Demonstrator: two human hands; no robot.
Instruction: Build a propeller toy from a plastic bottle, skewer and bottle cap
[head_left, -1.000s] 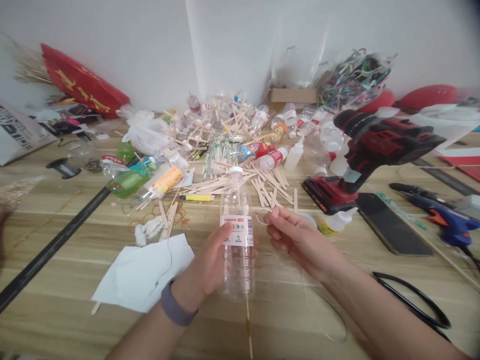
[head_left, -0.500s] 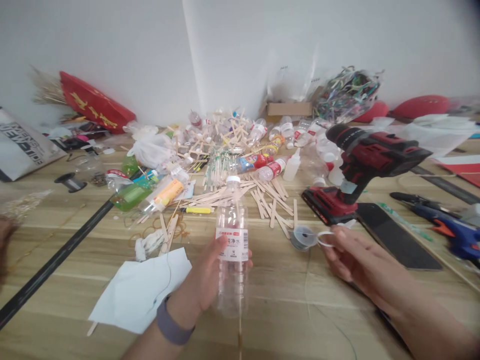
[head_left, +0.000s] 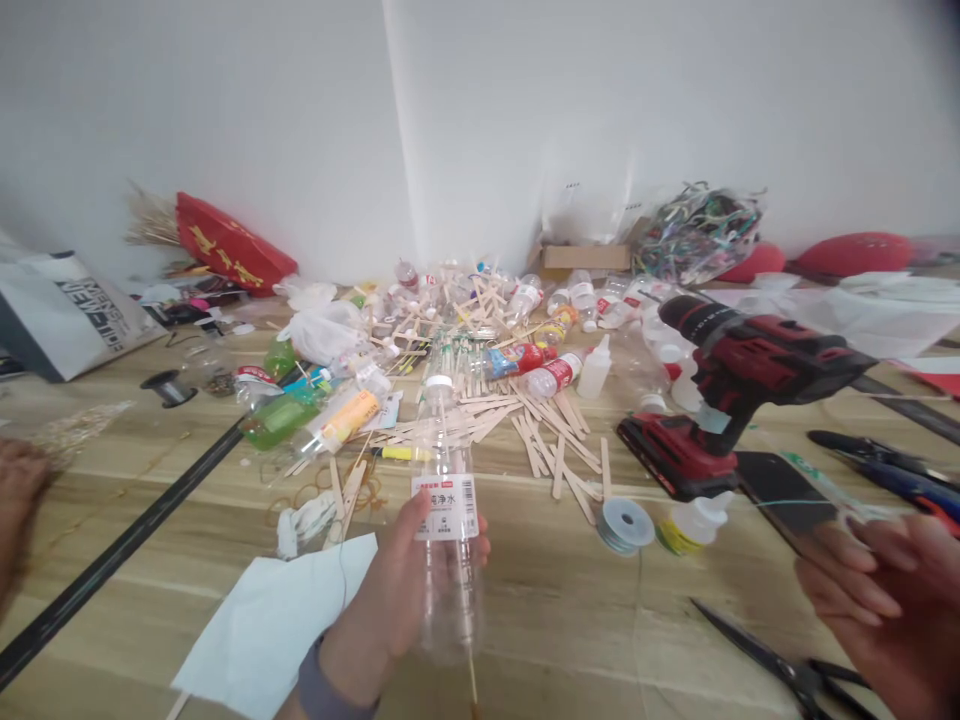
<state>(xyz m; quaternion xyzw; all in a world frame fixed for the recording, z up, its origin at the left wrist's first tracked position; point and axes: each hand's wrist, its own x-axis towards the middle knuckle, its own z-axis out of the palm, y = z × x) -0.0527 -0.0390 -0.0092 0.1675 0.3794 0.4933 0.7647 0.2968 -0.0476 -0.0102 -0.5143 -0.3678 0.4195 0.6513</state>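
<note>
My left hand (head_left: 401, 580) is wrapped round a clear plastic water bottle (head_left: 448, 600), which has a white cap and a white label. It stands roughly upright above the table. A thin stick (head_left: 472, 680) shows at its lower end; whether it passes through the bottom I cannot tell. At the right edge, my right hand (head_left: 885, 590) is raised and slightly blurred, its fingers curled together. What they hold, if anything, is hidden. Below it lie black scissors (head_left: 780, 660). To its left are a spool of line (head_left: 626, 525) and a small glue-like bottle (head_left: 694, 522) with a yellow label.
A red cordless drill (head_left: 742, 380) stands by a dark phone (head_left: 784, 495). Wooden craft sticks (head_left: 529, 430) and plastic bottles are heaped ahead. White paper (head_left: 277, 620) lies front left. Another person's hand (head_left: 19, 490) is at the left edge.
My right hand has moved right, away from the spool; the white ring it held is no longer visible. The scissors and small yellow-labelled bottle have come into sight. My left hand still holds the bottle.
</note>
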